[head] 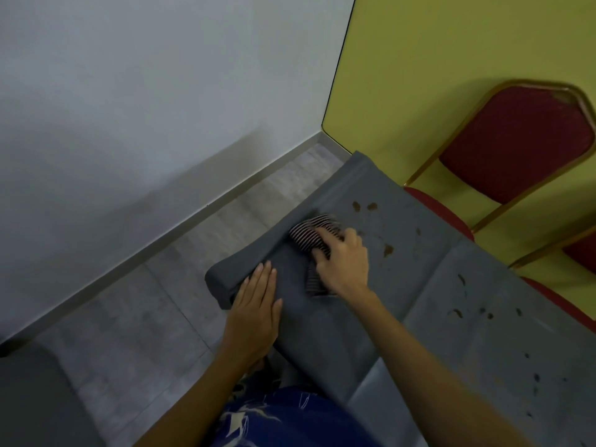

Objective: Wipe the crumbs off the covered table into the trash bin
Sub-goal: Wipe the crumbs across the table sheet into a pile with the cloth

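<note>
- Head view: left hand [256,304] lies flat and open, pinning the grey table cover [354,333] at its edge.
- Right hand [343,262] grips a striped cloth [309,233]; press evenly.
- Crumbs [387,250] lie rightward; sweep them edgeward. Trash bin unseen.

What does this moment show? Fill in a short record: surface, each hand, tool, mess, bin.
surface: table with grey cover
left hand: flat on the cover at the table's edge
right hand: pressing a striped cloth onto the cover
mess: brown crumbs scattered right of the cloth
bin: not in view
nearby: red chair by the yellow wall
</note>
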Demonstrator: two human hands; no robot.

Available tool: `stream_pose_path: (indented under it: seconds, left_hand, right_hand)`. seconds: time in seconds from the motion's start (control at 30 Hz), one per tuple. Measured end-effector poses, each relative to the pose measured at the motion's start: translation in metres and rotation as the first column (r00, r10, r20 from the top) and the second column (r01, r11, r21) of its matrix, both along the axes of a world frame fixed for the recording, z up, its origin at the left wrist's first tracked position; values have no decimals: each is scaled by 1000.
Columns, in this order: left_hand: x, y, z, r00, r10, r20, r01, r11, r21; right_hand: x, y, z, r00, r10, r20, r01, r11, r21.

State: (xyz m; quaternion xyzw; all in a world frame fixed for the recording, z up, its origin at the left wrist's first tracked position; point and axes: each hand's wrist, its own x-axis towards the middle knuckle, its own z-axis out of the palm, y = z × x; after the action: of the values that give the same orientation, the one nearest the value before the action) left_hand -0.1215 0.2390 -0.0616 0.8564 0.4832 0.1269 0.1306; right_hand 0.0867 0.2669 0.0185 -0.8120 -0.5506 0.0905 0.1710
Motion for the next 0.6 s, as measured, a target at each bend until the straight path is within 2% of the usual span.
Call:
stream_pose_path:
  seconds: [0.1, 0.17, 0.23, 0.3, 0.37, 0.43, 0.53, 0.6]
  left_hand:
    - [-1, 3, -3, 1000, -14, 1, 14, 1000, -2]
    - [-3, 1, -3, 1000, -9, 7, 9, 1000, 5]
    - [-3, 1, 0, 1000, -3, 5, 3, 1000, 8]
    - [1, 0, 5, 1000, -5, -3, 5, 1000, -9]
    - [10, -4, 8, 1000, 22, 15, -21, 999, -35]
    - [26, -6, 12, 998, 48, 49, -44, 997, -67]
    - [55, 3, 18, 998, -2, 67, 9, 995, -98]
    - [64, 10, 16, 997, -64, 43, 69, 990, -125]
  right_hand:
    - [-37, -25, -9, 977, 215, 15, -215, 977, -2]
    - [-28, -26, -12, 977, 212, 0, -212, 977, -6]
    - [-1, -21, -14, 995, 99, -13, -99, 995, 16]
    - [32, -20, -15, 992, -107, -63, 109, 994, 31]
    - [52, -23, -15, 935, -320, -150, 324, 946, -2]
    - [45, -27, -14, 896, -412, -169, 416, 909, -10]
    - [2, -31, -12, 955, -252, -157, 267, 960, 88]
    - [-18, -35, -14, 985, -133, -115, 143, 986, 86]
